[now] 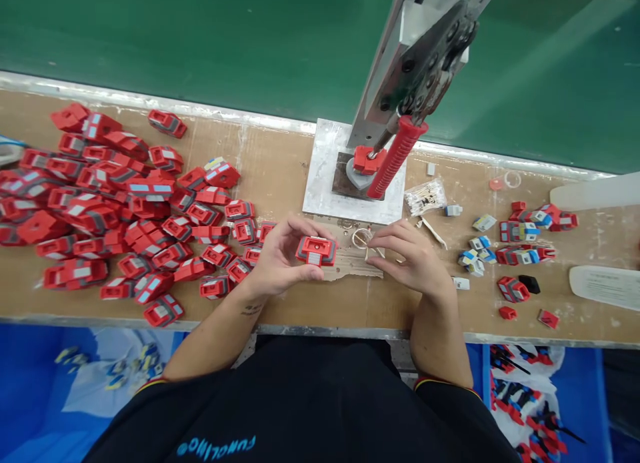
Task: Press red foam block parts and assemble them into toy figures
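My left hand (285, 259) grips a red plastic toy part (316, 251) with grey sides and a white patch, its hollow face turned up. Over a torn piece of cardboard (345, 266), my right hand (407, 256) pinches a thin stick that looks like a cotton swab; its tip is too small to make out clearly. Just left of those fingertips lies a small round clear dish (361, 237). Behind my hands stands a clamp press with a red handle (399, 157), a red part (369, 160) under its plunger.
Many similar red parts (115, 203) are heaped at left. A bag of cotton swabs (425, 197) lies right of the press's metal base plate (320, 176). Blue-and-white pieces (477, 255) and red assemblies (525, 253) lie farther right. Blue bins (30, 396) flank me below the table.
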A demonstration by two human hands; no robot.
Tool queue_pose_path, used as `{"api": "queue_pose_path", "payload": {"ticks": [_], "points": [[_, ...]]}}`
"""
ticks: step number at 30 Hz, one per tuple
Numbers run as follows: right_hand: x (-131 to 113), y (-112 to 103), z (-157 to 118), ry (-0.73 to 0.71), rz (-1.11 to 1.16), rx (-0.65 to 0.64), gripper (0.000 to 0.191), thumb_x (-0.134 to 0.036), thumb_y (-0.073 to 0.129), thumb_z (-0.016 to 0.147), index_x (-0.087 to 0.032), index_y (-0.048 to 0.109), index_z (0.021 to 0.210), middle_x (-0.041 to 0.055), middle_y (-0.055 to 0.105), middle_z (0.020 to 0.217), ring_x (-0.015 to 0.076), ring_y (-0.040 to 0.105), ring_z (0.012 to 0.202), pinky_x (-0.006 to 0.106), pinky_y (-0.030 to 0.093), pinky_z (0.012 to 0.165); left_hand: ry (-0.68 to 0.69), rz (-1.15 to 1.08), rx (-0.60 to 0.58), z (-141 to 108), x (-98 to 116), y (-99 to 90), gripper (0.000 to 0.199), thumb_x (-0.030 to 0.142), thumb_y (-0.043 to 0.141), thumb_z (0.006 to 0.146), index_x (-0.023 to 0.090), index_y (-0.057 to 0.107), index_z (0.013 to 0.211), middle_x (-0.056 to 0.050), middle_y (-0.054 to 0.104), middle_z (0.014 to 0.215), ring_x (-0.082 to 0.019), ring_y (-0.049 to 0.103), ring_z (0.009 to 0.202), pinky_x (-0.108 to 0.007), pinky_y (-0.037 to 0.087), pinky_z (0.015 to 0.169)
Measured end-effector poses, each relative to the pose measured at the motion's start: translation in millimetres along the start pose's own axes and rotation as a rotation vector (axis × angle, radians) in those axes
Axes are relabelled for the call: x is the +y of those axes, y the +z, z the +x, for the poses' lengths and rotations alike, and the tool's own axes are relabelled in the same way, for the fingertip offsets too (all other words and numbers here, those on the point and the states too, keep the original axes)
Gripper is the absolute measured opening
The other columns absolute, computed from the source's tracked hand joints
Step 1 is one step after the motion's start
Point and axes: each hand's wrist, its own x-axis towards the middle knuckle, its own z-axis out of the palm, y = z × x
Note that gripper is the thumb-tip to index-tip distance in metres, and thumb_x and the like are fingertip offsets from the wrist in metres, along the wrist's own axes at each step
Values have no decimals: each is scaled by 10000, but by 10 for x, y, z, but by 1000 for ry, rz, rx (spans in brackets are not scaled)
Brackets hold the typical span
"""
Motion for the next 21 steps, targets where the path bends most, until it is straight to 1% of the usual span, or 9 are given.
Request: {"api": "queue_pose_path", "payload": {"ticks": [3, 4, 6, 8, 11, 15, 18, 20, 21], "points": [[36, 38, 2, -14, -7, 0, 47, -199, 762, 965, -228, 733, 989, 53, 799, 919, 204, 703, 851, 354, 589, 720, 24, 199, 195, 7, -46, -15, 475, 347, 1000, 731, 214, 618, 980, -68, 816, 1013, -192, 800, 881, -287, 651, 775], [45, 45, 2, -12, -4, 4, 51, -182, 749, 971, -230, 734, 969, 46, 797, 903, 198, 697, 838, 349, 583, 710, 21, 255, 245, 9, -62, -21, 476, 337, 1002, 726, 213, 619, 980, -67, 817, 1014, -186, 799, 879, -284, 651, 785], [54, 58, 3, -2, 1, 10, 69, -177, 731, 984, -239, 740, 954, 36, 795, 885, 191, 692, 821, 347, 575, 695, 8, 325, 295, 12, -88, -26, 486, 348, 1003, 714, 208, 624, 985, -69, 819, 1016, -183, 801, 877, -285, 656, 795], [53, 80, 11, 17, -13, 38, 72, -188, 728, 990, -251, 746, 958, 30, 795, 873, 189, 695, 802, 349, 572, 687, -2, 352, 301, 12, -103, -17, 483, 376, 994, 721, 204, 634, 993, -73, 820, 1025, -190, 808, 887, -294, 666, 804], [32, 149, 43, 38, -77, 155, 78, -176, 733, 987, -252, 735, 968, 20, 778, 822, 178, 688, 746, 331, 559, 652, -9, 333, 281, 6, -109, 13, 446, 382, 972, 757, 200, 656, 1015, -70, 816, 1026, -196, 814, 902, -308, 679, 826], [-16, 273, 101, 7, -214, 274, 126, -126, 715, 987, -252, 702, 982, 12, 775, 808, 167, 673, 712, 316, 549, 637, -57, 277, 251, -1, -108, 34, 434, 366, 963, 777, 197, 696, 1075, -59, 808, 1019, -187, 809, 861, -307, 687, 801], [-36, 341, 124, -31, -265, 292, 160, -96, 696, 987, -256, 695, 998, 10, 788, 818, 170, 677, 717, 322, 568, 661, -98, 271, 235, 4, -105, 20, 453, 386, 968, 770, 194, 716, 1094, -61, 807, 1006, -195, 804, 854, -315, 692, 784], [-33, 365, 127, -46, -226, 262, 157, -95, 694, 986, -249, 696, 1014, 18, 802, 838, 175, 700, 743, 324, 586, 678, -111, 261, 217, 8, -103, 7, 458, 380, 971, 765, 193, 725, 1104, -64, 807, 1006, -203, 807, 870, -313, 698, 779], [-28, 369, 126, -45, -194, 236, 151, -96, 694, 986, -243, 697, 1019, 23, 807, 843, 177, 710, 755, 324, 593, 684, -115, 254, 209, 10, -102, 1, 458, 375, 971, 764, 192, 729, 1108, -73, 807, 1042, -207, 811, 891, -313, 701, 784]]}}
